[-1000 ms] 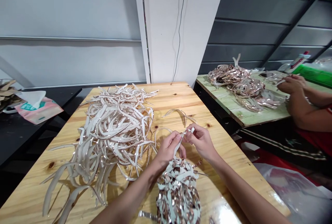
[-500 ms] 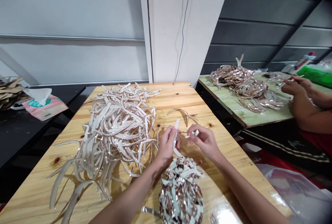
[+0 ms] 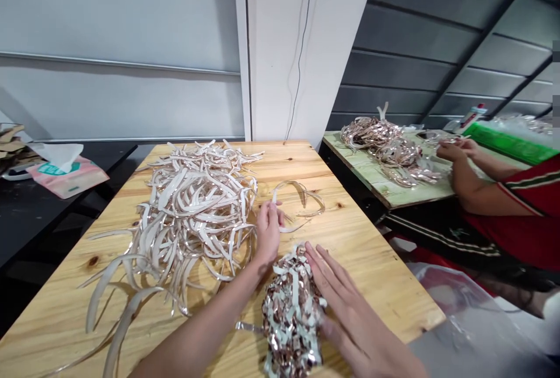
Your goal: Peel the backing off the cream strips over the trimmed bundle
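Note:
My left hand (image 3: 268, 227) is closed, with thumb and fingers pinching a thin white-backed shiny strip (image 3: 275, 196). Next to it, thin curled strips (image 3: 315, 203) lie on the wooden table (image 3: 371, 261). Fingers stretched out, my right hand (image 3: 343, 302) lies along the right side of a heap of short white and rose-gold foil pieces (image 3: 292, 308), touching it. To the left of both hands spreads a large tangled pile of long white and rose-gold strips (image 3: 196, 214).
A pink tissue pack (image 3: 67, 177) sits on a black table at left. On the right, another person's hands (image 3: 457, 147) work at a pale green table (image 3: 359, 159) holding shiny strips (image 3: 396, 147), a tube and a green tray (image 3: 510, 142). Clear plastic (image 3: 459, 302) hangs low right.
My right hand has let go of the small white pieces and moved down, flattening against the heap. My left hand has shifted slightly left and up. The view has turned a little right.

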A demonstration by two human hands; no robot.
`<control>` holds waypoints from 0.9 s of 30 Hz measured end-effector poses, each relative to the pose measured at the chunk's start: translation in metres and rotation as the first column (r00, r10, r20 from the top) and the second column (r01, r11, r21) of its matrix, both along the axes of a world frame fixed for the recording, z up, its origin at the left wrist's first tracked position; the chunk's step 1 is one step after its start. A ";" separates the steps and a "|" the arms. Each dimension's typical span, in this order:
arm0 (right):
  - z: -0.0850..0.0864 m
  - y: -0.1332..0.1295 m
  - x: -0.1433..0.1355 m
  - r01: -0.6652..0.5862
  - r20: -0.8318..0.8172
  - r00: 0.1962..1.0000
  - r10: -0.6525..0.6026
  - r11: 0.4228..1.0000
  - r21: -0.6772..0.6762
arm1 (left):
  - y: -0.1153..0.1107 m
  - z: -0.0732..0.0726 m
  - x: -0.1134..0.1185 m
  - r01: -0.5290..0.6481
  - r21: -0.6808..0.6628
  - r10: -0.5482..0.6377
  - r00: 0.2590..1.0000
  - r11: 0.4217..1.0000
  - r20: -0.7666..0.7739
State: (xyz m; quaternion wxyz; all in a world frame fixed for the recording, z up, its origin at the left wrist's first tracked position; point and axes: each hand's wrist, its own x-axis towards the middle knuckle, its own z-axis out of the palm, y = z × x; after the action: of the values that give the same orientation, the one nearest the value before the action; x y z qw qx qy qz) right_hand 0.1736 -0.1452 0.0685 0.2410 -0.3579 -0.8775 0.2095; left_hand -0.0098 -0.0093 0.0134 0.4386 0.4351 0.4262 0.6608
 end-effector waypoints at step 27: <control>-0.044 -0.035 -0.017 0.254 -0.629 0.700 -0.338 0.941 -0.223 | 0.010 0.129 -0.105 -0.463 0.329 0.486 0.274 0.823 -0.830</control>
State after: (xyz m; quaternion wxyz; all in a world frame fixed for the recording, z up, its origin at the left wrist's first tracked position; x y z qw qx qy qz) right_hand 0.1567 -0.1806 0.0250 0.5432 -0.4109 -0.6523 0.3327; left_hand -0.1150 0.0006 0.1424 -0.0746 0.5714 0.6920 0.4347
